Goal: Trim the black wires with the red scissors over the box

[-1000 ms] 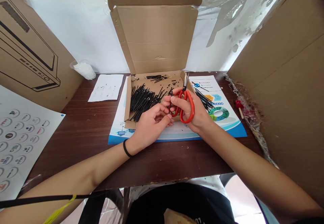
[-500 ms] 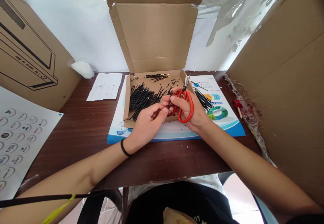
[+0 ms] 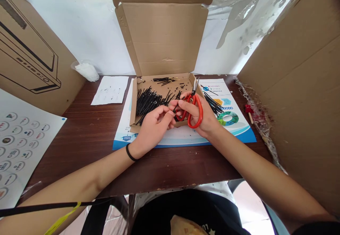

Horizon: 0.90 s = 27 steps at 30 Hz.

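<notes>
Red-handled scissors (image 3: 196, 111) hang in my right hand (image 3: 203, 116), blades pointing up and away over the box. The thumb and fingers of that hand also pinch near a small dark piece. My left hand (image 3: 156, 125) is closed at the fingertips around a thin black piece, close beside the right fingertips; its exact shape is too small to tell. Beneath and behind both hands lies an open cardboard box (image 3: 162, 36), its lid raised. Many black sticks (image 3: 150, 102) fill its left part, and a smaller bunch with gold tips (image 3: 166, 80) lies at the back.
More black sticks (image 3: 214, 104) rest on a printed sheet (image 3: 239, 130) right of the box. A white paper (image 3: 110, 90) and a bag of white material (image 3: 87, 71) are at the left. A red object (image 3: 249, 109) lies far right, beside cardboard panels (image 3: 297, 86).
My left fingertips have shifted slightly and curled more around the small black piece. The scissors and my right hand have barely moved.
</notes>
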Tool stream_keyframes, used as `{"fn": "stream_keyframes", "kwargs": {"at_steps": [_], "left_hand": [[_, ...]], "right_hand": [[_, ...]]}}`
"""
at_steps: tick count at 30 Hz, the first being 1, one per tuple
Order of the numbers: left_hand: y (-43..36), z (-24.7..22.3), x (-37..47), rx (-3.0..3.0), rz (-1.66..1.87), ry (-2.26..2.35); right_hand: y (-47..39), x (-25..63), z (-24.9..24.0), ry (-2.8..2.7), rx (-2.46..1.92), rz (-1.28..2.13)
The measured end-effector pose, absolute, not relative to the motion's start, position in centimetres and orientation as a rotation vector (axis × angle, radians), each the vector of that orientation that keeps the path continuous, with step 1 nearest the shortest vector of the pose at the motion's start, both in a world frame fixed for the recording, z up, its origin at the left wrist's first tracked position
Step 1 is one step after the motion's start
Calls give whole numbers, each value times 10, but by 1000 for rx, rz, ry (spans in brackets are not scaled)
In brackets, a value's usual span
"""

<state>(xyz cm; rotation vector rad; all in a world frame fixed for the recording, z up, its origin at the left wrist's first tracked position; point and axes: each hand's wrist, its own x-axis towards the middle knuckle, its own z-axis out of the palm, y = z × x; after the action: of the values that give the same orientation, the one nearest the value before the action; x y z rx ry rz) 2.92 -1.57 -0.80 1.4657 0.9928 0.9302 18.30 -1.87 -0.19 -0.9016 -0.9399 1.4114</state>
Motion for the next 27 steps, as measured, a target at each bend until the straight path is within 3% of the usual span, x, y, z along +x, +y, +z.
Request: {"fn": "stream_keyframes", "kwargs": {"at_steps": [13,27], "left_hand": [[6,-4,10,2065,1095,1269],[6,-12,10,2554,1017,1257]], "right_hand": [[-14,191,-6,-1025,-1104,1264],[-12,190,-18,-1237,-1010,1291]]}}
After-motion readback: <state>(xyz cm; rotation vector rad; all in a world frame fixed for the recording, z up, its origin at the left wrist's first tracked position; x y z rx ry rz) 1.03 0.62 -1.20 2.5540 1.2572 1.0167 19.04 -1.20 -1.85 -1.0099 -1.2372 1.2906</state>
